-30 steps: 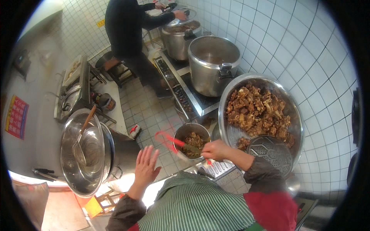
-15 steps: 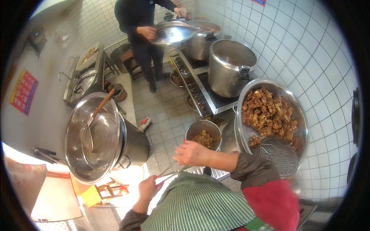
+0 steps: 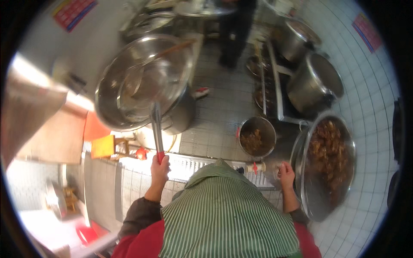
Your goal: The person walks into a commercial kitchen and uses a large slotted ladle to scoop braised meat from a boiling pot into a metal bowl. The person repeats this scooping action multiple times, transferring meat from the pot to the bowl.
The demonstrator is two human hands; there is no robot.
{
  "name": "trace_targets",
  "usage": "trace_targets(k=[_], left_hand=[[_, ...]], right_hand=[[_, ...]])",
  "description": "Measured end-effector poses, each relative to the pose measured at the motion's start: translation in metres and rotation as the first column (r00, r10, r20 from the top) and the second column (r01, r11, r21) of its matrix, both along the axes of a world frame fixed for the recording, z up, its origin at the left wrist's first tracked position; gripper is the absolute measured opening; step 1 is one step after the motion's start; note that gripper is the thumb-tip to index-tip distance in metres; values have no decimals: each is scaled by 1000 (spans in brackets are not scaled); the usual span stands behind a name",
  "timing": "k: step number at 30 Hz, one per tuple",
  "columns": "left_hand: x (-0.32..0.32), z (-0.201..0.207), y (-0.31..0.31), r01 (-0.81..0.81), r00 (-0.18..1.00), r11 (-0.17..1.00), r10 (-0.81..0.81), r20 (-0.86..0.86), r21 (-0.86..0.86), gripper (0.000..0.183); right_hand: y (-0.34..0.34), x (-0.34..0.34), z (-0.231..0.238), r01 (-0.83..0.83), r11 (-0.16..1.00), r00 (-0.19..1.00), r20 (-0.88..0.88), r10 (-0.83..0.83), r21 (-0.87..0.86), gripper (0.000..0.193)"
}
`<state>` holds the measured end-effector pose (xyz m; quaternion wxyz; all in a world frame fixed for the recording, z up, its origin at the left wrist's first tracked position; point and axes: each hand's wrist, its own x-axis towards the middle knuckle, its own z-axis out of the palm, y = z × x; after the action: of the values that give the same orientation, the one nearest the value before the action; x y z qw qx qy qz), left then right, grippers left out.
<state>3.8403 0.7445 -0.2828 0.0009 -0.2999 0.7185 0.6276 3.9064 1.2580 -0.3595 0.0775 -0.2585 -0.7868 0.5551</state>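
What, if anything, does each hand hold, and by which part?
The left hand holds a long metal utensil, probably tongs, by its red end. The right hand is curled; whether it holds anything cannot be told.

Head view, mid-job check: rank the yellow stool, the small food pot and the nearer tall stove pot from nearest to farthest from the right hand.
From the right hand:
1. Small food pot, ahead and slightly left.
2. Nearer tall stove pot, farther ahead and slightly right.
3. Yellow stool, far off to the left.
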Motion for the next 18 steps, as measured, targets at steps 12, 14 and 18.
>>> trace_targets(k=[12,14,18], left_hand=[[1,-16,51,517,854,852,-520,23,78,23],[-4,-10,63,599,800,799,-599,1,53,25],[-10,1,84,689,725,724,-688,-34,44,27]], right_hand=[[94,201,-31,964,-33,20,198,-980,-262,40],[110,224,-32,957,-94,-35,214,-976,-273,41],[151,250,-31,864,-109,-22,179,-984,-492,47]])
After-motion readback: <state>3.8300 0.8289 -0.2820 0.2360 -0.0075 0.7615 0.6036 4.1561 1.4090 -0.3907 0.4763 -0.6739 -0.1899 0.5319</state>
